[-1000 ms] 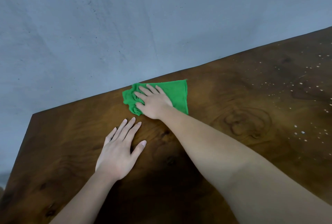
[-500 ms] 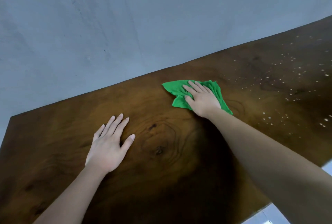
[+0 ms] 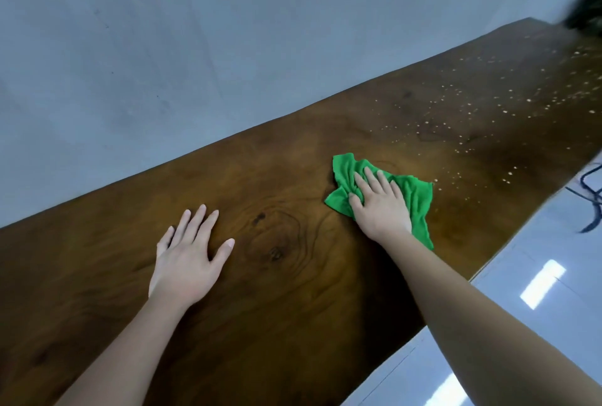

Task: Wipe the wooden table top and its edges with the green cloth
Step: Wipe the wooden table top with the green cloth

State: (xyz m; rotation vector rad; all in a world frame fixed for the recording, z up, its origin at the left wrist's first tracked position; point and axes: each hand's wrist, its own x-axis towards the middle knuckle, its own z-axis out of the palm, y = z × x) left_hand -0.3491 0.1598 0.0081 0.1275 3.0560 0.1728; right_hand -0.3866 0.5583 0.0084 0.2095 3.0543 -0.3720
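A person's right grip (image 3: pixel 379 207) pressed the cloth (image 3: pixel 418 197) against the wooden surface (image 3: pixel 293 308), fingers straight and spread on top of it, pinching nothing. The left grip (image 3: pixel 187 262) lay open, palm down, on bare wood well apart from the cloth, apparently bracing. The bunched cloth sat toward the surface's near edge, just short of a scatter of pale specks (image 3: pixel 456 122) running to the far right end. The step in hand looked like a sweep across the top toward those specks. Doing it well would likely call for even palm pressure and overlapping passes. The specks would need drawing into the cloth, not flicking onto the floor (image 3: pixel 537 275), before the cloth was wrapped over the edges.
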